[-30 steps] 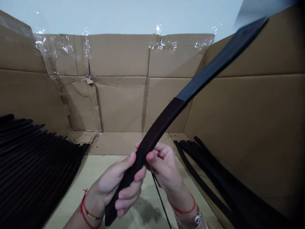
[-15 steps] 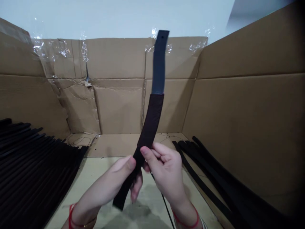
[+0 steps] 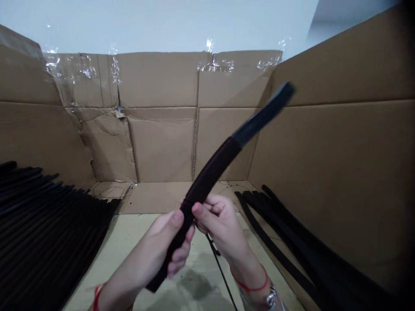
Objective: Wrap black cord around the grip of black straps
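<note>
A long curved flat strip (image 3: 210, 175) is held up in front of me, slanting from lower left to upper right. Its far end is bare blue-grey, the middle is dark brown and the lower part black; ridges show round the middle in the earlier view. My left hand (image 3: 168, 237) is closed round the lower part, thumb on top. Just above it, my right hand (image 3: 220, 224) pinches the strip's edge with thumb and fingers. A thin dark cord (image 3: 222, 272) hangs from under my right hand to the bottom edge; its upper end is hidden.
Tall cardboard walls (image 3: 162, 142) with clear tape surround a pale work surface (image 3: 129, 248). Many dark strips (image 3: 55, 233) lie stacked at the left. Several longer black strips (image 3: 292, 250) rest along the right wall.
The strip's far end has swung down and to the right, and the strip has turned more edge-on. Both hands stay near the same spot, with the left fingers now curled round it.
</note>
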Demonstrator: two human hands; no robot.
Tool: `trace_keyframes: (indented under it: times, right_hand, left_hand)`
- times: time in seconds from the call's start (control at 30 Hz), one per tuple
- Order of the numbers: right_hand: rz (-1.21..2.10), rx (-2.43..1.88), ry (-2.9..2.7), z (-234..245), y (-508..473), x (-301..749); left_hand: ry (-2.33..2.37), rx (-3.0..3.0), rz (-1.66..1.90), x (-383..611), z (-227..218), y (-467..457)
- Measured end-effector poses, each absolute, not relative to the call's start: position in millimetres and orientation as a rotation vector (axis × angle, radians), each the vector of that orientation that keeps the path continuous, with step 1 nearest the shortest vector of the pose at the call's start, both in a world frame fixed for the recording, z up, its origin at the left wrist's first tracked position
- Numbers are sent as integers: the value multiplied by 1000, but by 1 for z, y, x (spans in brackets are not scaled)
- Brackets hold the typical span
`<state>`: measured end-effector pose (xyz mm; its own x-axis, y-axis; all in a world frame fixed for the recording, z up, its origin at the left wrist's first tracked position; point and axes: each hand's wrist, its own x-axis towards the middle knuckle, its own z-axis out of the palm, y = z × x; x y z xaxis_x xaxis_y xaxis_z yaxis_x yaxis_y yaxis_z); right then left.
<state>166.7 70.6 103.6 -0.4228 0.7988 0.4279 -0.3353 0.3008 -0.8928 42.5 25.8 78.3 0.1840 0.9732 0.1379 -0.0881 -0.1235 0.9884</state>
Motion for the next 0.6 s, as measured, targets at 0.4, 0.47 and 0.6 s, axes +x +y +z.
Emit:
trace_keyframes:
  times: [0.4,0.47,0.6]
  right_hand:
    - [1460,-368,-1496,105,69,169]
    - [1356,-392,-1464,106,66,169]
    - [1481,-344,-1618,110,61,171]
  left_hand:
    - [829,1208,1169,35,83,16]
    - [881,1243,1237,31,83,16]
    - [547,1081,809,30,82,21]
